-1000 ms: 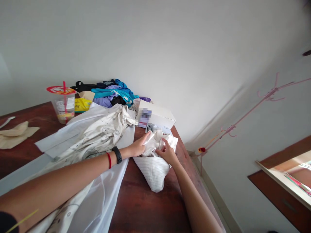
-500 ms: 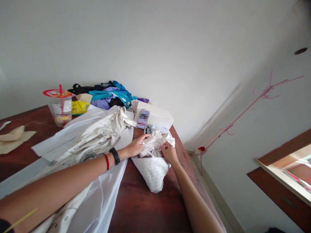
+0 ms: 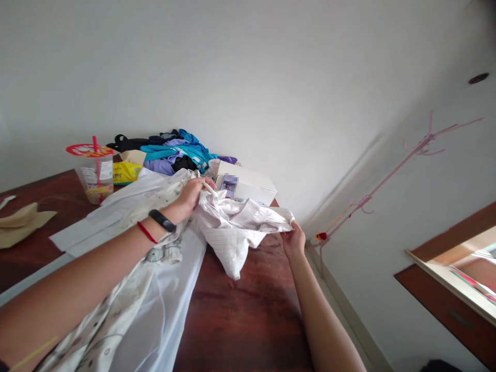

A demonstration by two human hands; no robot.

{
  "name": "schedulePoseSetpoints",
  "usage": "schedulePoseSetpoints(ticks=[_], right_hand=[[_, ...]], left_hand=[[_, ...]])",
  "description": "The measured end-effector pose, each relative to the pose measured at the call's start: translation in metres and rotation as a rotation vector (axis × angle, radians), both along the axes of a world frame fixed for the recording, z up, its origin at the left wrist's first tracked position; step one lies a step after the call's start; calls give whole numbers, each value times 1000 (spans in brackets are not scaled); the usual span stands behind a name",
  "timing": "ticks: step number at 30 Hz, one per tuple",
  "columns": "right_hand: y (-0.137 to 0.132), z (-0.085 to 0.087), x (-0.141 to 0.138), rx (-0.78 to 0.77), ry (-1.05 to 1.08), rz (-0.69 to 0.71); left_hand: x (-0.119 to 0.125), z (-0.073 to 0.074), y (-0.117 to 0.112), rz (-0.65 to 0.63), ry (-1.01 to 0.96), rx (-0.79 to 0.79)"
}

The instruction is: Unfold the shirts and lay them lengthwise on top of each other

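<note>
Between my hands a white, finely striped garment (image 3: pixel 236 227) is stretched sideways, one pointed fold hanging down over the dark red wooden table (image 3: pixel 240 320). My left hand (image 3: pixel 191 195), with a black band and a red string at the wrist, is closed on its upper left part. At its right end, my right hand (image 3: pixel 293 240) pinches the cloth edge. Which part of the garment each hand holds I cannot tell. Beside my left forearm lies a long cream printed garment (image 3: pixel 155 217) on top of white cloth (image 3: pixel 170 299).
A white box (image 3: pixel 251 181) stands behind the striped garment. A heap of blue, purple and black clothes (image 3: pixel 174 152) lies against the wall. At left are a plastic cup with a red straw (image 3: pixel 95 178), a yellow packet (image 3: pixel 126 172) and brown paper (image 3: pixel 25 222). A pink coat rack (image 3: pixel 387 181) leans rightward.
My hands have moved apart, the left one up and leftward, the right one to the right. The striped garment, bunched before, is now lifted and spread wider between them.
</note>
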State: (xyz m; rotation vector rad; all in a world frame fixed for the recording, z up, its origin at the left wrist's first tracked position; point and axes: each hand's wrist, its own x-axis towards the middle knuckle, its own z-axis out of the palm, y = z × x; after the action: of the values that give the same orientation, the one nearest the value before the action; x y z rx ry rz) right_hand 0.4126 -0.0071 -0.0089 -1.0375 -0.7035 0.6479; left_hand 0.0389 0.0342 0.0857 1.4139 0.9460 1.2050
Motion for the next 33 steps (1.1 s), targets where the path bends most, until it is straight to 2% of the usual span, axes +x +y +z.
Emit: schedulePoseSetpoints(ticks=[3,6,9,12,14,18,22,26,30,33], right_hand=[[1,-4,7,-61,-86,9],[0,-9,7,-114,-130,-5],[-4,-10,-3,-128,-207,-20],[-10,-7,-24,-126,-489,51],[-16,-4,-41,-106,-713,153],[-32,-1,-72,-72,-1121,407],[-41,-3,-87,-173,-1285,563],[-40,-10,-88,-232,-1281,593],[-35,-18,-84,-221,-1257,567],[-34,-22,-84,-235,-1248,547]], left_hand=[[-26,30,3,-44,29,-83],[-40,47,-2,-117,151,-110],[-45,55,-10,-205,419,38],[-47,60,-18,-323,698,212],[-51,63,-23,-380,833,259],[-60,63,-35,-342,1042,270],[-63,54,-41,-264,1229,276],[-52,45,-40,-242,1350,292],[-37,39,-38,-415,1365,244],[-31,34,-34,-471,1353,252]])
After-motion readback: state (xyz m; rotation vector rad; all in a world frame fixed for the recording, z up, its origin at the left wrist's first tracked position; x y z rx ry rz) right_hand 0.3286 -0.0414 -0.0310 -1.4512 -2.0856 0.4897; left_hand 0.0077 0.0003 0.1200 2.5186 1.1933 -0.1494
